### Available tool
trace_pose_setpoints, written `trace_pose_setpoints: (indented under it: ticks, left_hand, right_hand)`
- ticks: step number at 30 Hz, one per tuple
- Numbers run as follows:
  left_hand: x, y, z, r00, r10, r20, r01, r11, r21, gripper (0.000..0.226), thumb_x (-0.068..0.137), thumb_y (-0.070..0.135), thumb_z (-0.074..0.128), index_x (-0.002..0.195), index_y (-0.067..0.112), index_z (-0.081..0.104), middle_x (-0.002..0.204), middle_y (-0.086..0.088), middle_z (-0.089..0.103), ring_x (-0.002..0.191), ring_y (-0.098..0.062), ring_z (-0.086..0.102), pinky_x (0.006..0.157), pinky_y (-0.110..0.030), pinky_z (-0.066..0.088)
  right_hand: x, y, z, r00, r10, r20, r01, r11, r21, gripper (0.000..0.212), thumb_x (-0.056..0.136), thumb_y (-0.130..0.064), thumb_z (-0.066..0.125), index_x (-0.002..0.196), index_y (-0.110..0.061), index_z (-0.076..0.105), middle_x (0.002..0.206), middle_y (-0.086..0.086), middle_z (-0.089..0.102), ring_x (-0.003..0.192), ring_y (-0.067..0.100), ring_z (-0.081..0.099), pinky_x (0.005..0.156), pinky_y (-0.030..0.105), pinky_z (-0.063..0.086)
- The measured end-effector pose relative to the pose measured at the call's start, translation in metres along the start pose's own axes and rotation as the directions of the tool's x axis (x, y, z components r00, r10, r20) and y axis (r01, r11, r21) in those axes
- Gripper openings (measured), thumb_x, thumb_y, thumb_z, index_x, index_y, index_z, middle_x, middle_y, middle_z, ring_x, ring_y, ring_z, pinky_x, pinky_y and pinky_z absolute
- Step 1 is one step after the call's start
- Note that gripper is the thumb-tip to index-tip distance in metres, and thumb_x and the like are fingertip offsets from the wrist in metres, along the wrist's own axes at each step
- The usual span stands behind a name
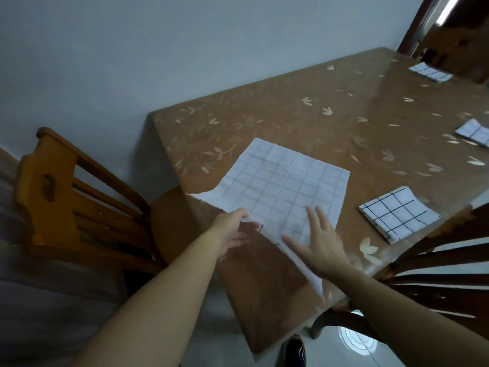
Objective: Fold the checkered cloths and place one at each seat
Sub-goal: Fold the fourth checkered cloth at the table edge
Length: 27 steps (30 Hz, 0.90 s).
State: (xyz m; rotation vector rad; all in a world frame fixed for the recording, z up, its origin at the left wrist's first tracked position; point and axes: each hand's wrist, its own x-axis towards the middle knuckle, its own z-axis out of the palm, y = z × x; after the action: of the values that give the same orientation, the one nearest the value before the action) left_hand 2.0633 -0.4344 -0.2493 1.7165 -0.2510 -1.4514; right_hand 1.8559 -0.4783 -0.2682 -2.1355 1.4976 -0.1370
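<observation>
An unfolded white cloth with a thin dark grid lies at the centre of the frame on the glossy brown worktop with a pale leaf pattern, close to the worktop's near corner. The cloth's lower left edge is raised off the surface. Its lowest corner reaches the worktop edge beneath the right forearm.

Left hand: grasping. With the thumb on top and the fingers curled beneath, it pinches the raised lower left edge of the unfolded cloth.

Right hand: released. The fingers are straight and spread, palm down, resting on the lower part of the unfolded cloth, just right of the left hand.

Three folded checkered cloths lie on the same worktop, well apart from one another:
- first folded cloth: right of the unfolded cloth, near the worktop's lower right edge;
- second folded cloth: at the right border, partly cut off;
- third folded cloth: upper right, at the far end.

A light wooden slatted chair stands at the left of the frame, at the worktop's left end. A dark wooden slatted chair back occupies the lower right. A dark shoe shows at bottom centre.
</observation>
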Motion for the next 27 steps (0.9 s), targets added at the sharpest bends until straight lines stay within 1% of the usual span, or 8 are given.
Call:
trace_pose_setpoints:
  ticks: [4, 6, 9, 12, 15, 20, 24, 27]
  left_hand:
    - [-0.007, 0.020, 0.016, 0.999, 0.051, 0.016, -0.049, 0.996, -0.081, 0.009, 0.096, 0.017, 0.047, 0.093, 0.013, 0.055, 0.083, -0.007, 0.073, 0.078, -0.022, 0.069, 0.087, -0.040, 0.053]
    - [-0.009, 0.030, 0.020, 0.998, 0.065, 0.009, -0.064, 0.994, -0.086, 0.009, 0.094, 0.016, 0.047, 0.091, 0.013, 0.054, 0.084, -0.007, 0.072, 0.077, -0.022, 0.070, 0.091, -0.042, 0.052]
    - [-0.014, 0.043, 0.019, 0.994, 0.104, -0.014, -0.105, 0.993, -0.047, 0.011, 0.094, 0.021, 0.050, 0.094, 0.013, 0.057, 0.084, -0.005, 0.073, 0.073, -0.019, 0.070, 0.080, -0.035, 0.053]
    - [-0.014, 0.054, 0.016, 0.984, 0.173, 0.034, -0.172, 0.985, -0.009, 0.033, 0.093, 0.045, 0.055, 0.100, 0.014, 0.064, 0.097, -0.005, 0.072, 0.084, -0.019, 0.069, 0.078, -0.035, 0.053]
    - [-0.008, 0.057, 0.016, 0.962, 0.257, 0.094, -0.268, 0.955, 0.124, 0.045, 0.087, 0.059, 0.057, 0.112, 0.022, 0.064, 0.107, 0.000, 0.068, 0.101, -0.017, 0.064, 0.089, -0.040, 0.050]
    - [0.018, 0.046, 0.024, 0.931, 0.354, 0.088, -0.352, 0.814, 0.462, 0.036, 0.089, 0.039, 0.064, 0.122, 0.026, 0.060, 0.121, 0.001, 0.059, 0.101, -0.015, 0.057, 0.082, -0.032, 0.045]
    - [0.041, 0.045, 0.029, 0.925, 0.376, 0.056, -0.342, 0.757, 0.556, 0.033, 0.092, 0.029, 0.060, 0.125, 0.024, 0.057, 0.124, 0.000, 0.058, 0.099, -0.013, 0.057, 0.082, -0.029, 0.043]
    - [0.060, 0.052, 0.032, 0.899, 0.437, 0.008, -0.344, 0.695, 0.631, 0.035, 0.092, 0.023, 0.058, 0.128, 0.023, 0.056, 0.128, 0.001, 0.056, 0.119, -0.017, 0.053, 0.094, -0.033, 0.045]
  right_hand:
    - [-0.007, -0.014, -0.010, 0.944, -0.106, 0.311, 0.077, 0.991, 0.105, 0.089, 0.076, -0.079, 0.046, 0.147, -0.026, 0.035, 0.147, -0.008, 0.041, 0.134, 0.018, 0.041, 0.110, 0.040, 0.035]
    - [-0.007, -0.012, -0.014, 0.929, -0.121, 0.350, 0.125, 0.992, 0.010, 0.060, 0.085, -0.064, 0.055, 0.128, -0.023, 0.055, 0.120, -0.011, 0.059, 0.107, 0.013, 0.059, 0.091, 0.030, 0.049]
    - [0.001, -0.004, -0.027, 0.956, -0.058, 0.287, 0.056, 0.998, 0.016, 0.028, 0.092, -0.032, 0.054, 0.092, -0.008, 0.067, 0.086, 0.009, 0.068, 0.077, 0.022, 0.064, 0.061, 0.027, 0.044]
    - [0.014, 0.003, -0.050, 0.962, 0.039, 0.270, -0.092, 0.978, 0.188, 0.022, 0.089, -0.027, 0.061, 0.085, -0.008, 0.071, 0.088, 0.016, 0.071, 0.072, 0.025, 0.063, 0.065, 0.035, 0.049]
    - [0.026, 0.008, -0.067, 0.963, 0.134, 0.236, -0.198, 0.942, 0.272, 0.014, 0.087, -0.022, 0.067, 0.088, -0.010, 0.073, 0.086, 0.008, 0.072, 0.077, 0.019, 0.065, 0.067, 0.029, 0.049]
    - [0.051, 0.027, -0.070, 0.951, 0.303, 0.065, -0.299, 0.845, 0.443, 0.008, 0.084, -0.013, 0.070, 0.088, -0.006, 0.070, 0.082, 0.006, 0.070, 0.070, 0.018, 0.065, 0.056, 0.025, 0.048]
    - [0.077, 0.046, -0.071, 0.925, 0.379, 0.035, -0.334, 0.764, 0.553, 0.008, 0.085, -0.013, 0.069, 0.091, -0.008, 0.069, 0.080, 0.005, 0.069, 0.071, 0.020, 0.066, 0.058, 0.027, 0.050]
    - [0.101, 0.065, -0.070, 0.905, 0.424, 0.036, -0.357, 0.708, 0.610, 0.006, 0.086, -0.012, 0.068, 0.091, -0.008, 0.068, 0.080, 0.005, 0.069, 0.072, 0.022, 0.066, 0.064, 0.030, 0.052]
